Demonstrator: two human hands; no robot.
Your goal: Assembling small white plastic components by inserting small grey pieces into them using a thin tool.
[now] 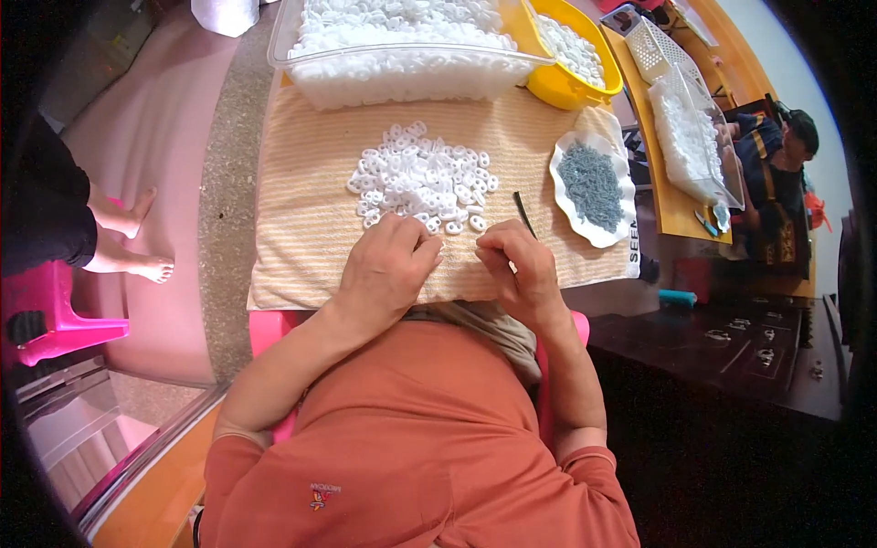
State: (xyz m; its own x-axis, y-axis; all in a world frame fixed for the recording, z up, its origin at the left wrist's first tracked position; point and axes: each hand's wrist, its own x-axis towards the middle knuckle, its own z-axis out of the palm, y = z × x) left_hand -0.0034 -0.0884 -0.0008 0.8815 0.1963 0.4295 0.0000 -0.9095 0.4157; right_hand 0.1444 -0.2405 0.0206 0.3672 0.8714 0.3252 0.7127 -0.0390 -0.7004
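Note:
A loose pile of small white plastic pieces (pixel 420 178), many with two holes, lies on a striped yellow towel (pixel 301 183) before me. At the pile's near edge my left hand (pixel 388 260) is closed, its thumb and fingers pressed together. My right hand (pixel 523 267) is closed too, in a pinch a short way to the right. Whatever either hand holds is too small or hidden to make out. A white wavy-edged plate (pixel 559 173) of small grey-blue pieces (pixel 592 187) is right of the pile. Between plate and pile lies a thin dark strip (pixel 523 213).
A clear tub (pixel 393 78) full of white pieces stands at the far edge, beside a yellow basin (pixel 566 96) of similar pieces. On the right, another person (pixel 776 155) sits by a table with a clear bin (pixel 685 137). Someone's bare feet (pixel 142 237) and a pink stool (pixel 64 315) are left.

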